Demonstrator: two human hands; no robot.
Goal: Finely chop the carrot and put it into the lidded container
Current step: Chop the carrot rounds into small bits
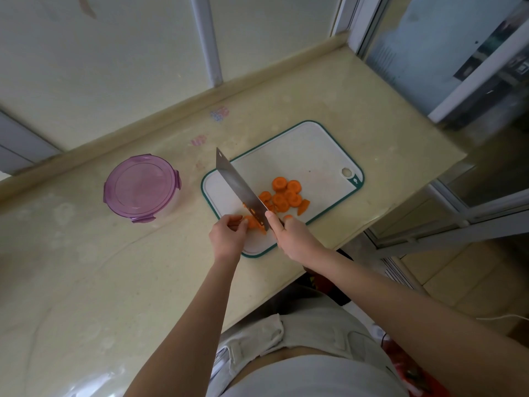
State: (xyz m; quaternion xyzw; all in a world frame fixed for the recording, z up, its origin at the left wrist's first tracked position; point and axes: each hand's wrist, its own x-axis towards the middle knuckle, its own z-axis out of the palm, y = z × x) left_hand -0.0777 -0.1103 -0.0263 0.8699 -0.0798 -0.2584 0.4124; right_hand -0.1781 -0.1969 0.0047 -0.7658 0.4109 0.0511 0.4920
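carrot (287, 194) lies on the board in front of you, cut into thick orange rounds that are heaped loosely and overlap near the board's middle. under everything runs the worktop (114, 282), a broad slab with a pale yellowish, stone-look surface, glossy and faintly mottled, with a rounded upstand along the back. on it, to your right, rests the cutting board (300, 150): a white, matt rectangle with rounded corners, a thin teal rim and a small hole in its far right corner. well apart to the left stands the lidded container (141, 188), round and low, with a see-through purple lid on top and clip tabs around the rim. the knife (237, 184) is a cleaver with a wide, flat, grey steel blade and a small hole near its far tip. it slants across the left part of the board, edge down among the pieces. your right hand (292, 239) is clenched round the handle, which is hidden inside the grip, with the thumb up against the heel of the blade. your left hand (227, 236) has its fingers (233, 222) curled, the tips pinning a small carrot piece (253, 222) just beside the blade. small orange bits (252, 210) cling low on the blade's face.
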